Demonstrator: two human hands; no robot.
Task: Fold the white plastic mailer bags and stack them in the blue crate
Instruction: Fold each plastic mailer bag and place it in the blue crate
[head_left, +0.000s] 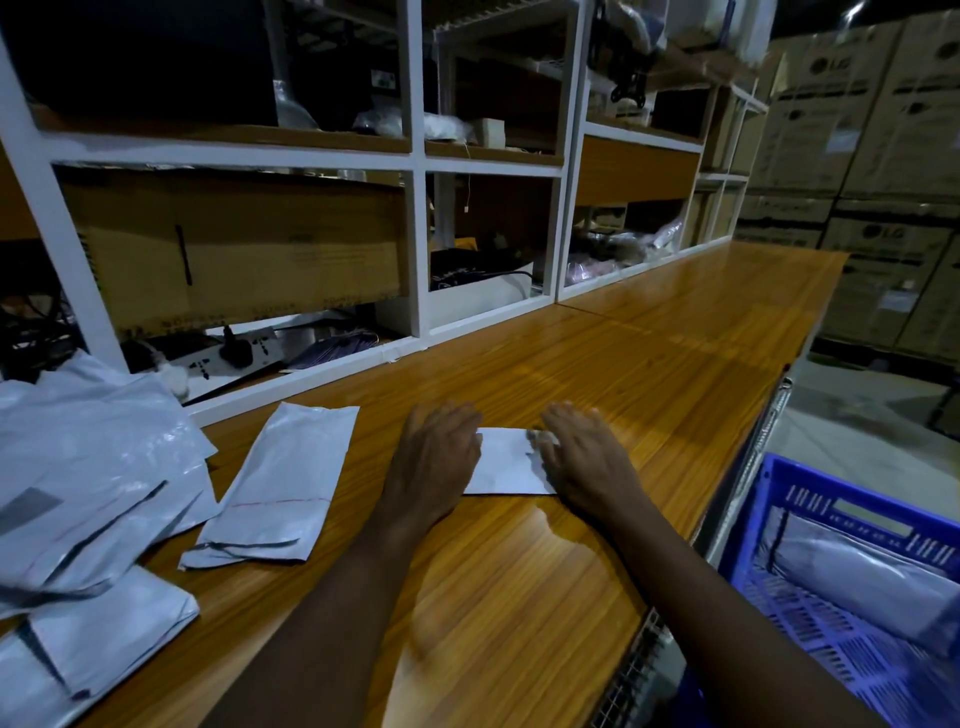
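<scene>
Left hand (434, 457) lies palm down with its fingers stretched out, pressing the left end of a folded white mailer bag (506, 462) onto the wooden tabletop (519, 597). It presses only and grips nothing.

At nine o'clock from that hand, a loose pile of unfolded mailer bags (88, 478) sprawls over the tabletop's left end, several showing dark strips along their flaps. At the pile's three o'clock a single mailer bag (275, 483) lies flat and lengthwise, its left edge against the pile and a thin red line crossing it. It lies apart from the left hand.

At twelve o'clock, along the back of the tabletop, stands a white shelf unit (415, 156). Its lower left bay holds a large cardboard box (260, 249), and under that box sits a power strip (234, 356) with a black plug in it.

The folded white mailer bag shows as a small white rectangle between the two hands. The right hand (582, 457) rests palm down on its right end, fingers extended and slightly spread and holding nothing; its fingertips are blurred.

At four o'clock from the right hand, beyond the tabletop's right edge and lower down, sits the blue crate (810, 499), with stacked white bags (872, 566) lying inside it. At one o'clock, in the dim background, brown cartons (883, 156) are stacked high.
</scene>
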